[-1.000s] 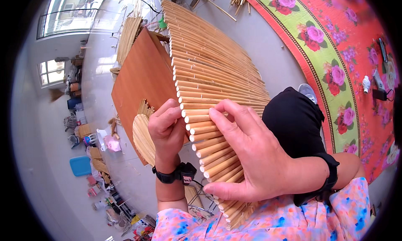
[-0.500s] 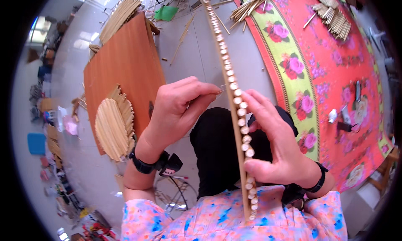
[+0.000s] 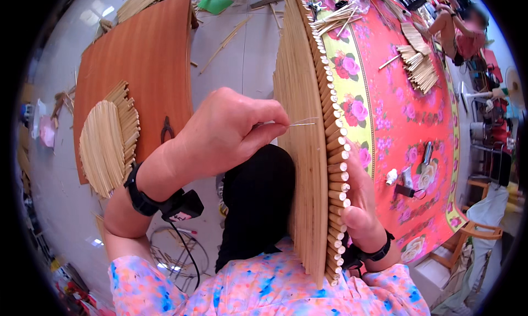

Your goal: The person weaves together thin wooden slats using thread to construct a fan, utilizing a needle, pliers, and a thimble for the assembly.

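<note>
My left hand [image 3: 231, 121] is closed in a pinch, thumb and forefinger gripping a needle [image 3: 305, 124] with a fine strand [image 3: 303, 120] beside it, and here's the change: half a second ago the stick panel [image 3: 308, 178] was almost edge-on to me, and now it has swung round to show its pale left face, with the needle's tip in front of it! Touching? I can't tell. I judge that this brings that face within the needle's reach, no stitch visible there yet. On the panel's right side my right hand [image 3: 363, 198] braces, thumb up by the white stick ends [image 3: 345, 188], the other fingers largely hidden, so how tightly they close I can't say. The panel stands on edge right before me, long axis running from my shirt [image 3: 258, 286] away to the top of the view, leaning a little left up there, the stick ends pointing right and up at me. My black-trousered knee [image 3: 258, 184] sits just left of it, the brown table [image 3: 137, 52] farther out.
</note>
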